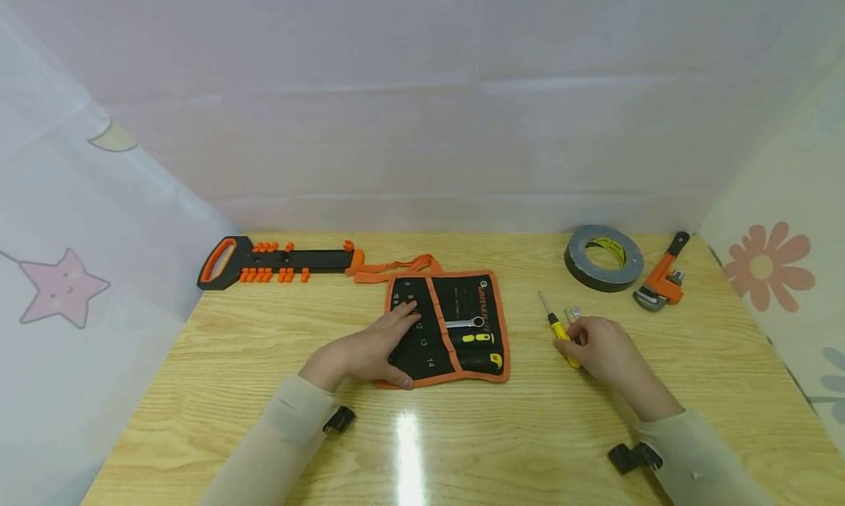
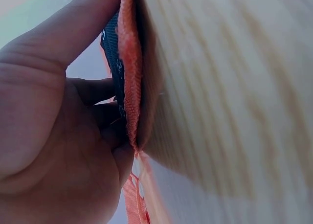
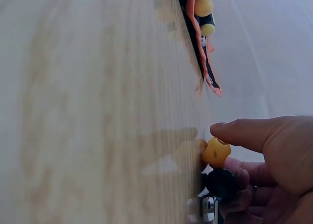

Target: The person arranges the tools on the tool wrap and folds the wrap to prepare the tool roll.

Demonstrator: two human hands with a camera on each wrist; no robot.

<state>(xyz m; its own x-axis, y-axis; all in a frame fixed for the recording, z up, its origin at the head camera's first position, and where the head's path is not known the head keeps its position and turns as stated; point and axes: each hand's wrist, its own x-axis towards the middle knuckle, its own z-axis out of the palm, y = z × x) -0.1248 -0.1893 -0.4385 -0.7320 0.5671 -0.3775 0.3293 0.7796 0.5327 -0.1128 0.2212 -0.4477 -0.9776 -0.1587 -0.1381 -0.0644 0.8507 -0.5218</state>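
Note:
A black tool pouch with orange trim (image 1: 422, 337) lies unrolled on the table. My left hand (image 1: 376, 345) rests on its numbered left part, fingers spread, thumb at the near edge (image 2: 131, 72). A combination wrench (image 1: 467, 323) and yellow-and-black tools (image 1: 482, 338) sit in the right-hand pockets. To the right of the pouch, my right hand (image 1: 604, 348) pinches the yellow handle of a screwdriver (image 1: 558, 331) between thumb and fingers, its blade pointing away. The yellow handle end (image 3: 215, 153) shows in the right wrist view, with a dark round end (image 3: 221, 183) below it. A small wrench (image 1: 574, 313) lies beside that hand.
A roll of grey tape (image 1: 576, 268) and an orange pipe wrench (image 1: 662, 277) lie at the back right. At the back left is a black rack with orange clips (image 1: 310, 259). Orange straps (image 1: 396, 266) trail behind the pouch. Cloth walls surround the table (image 1: 495, 440).

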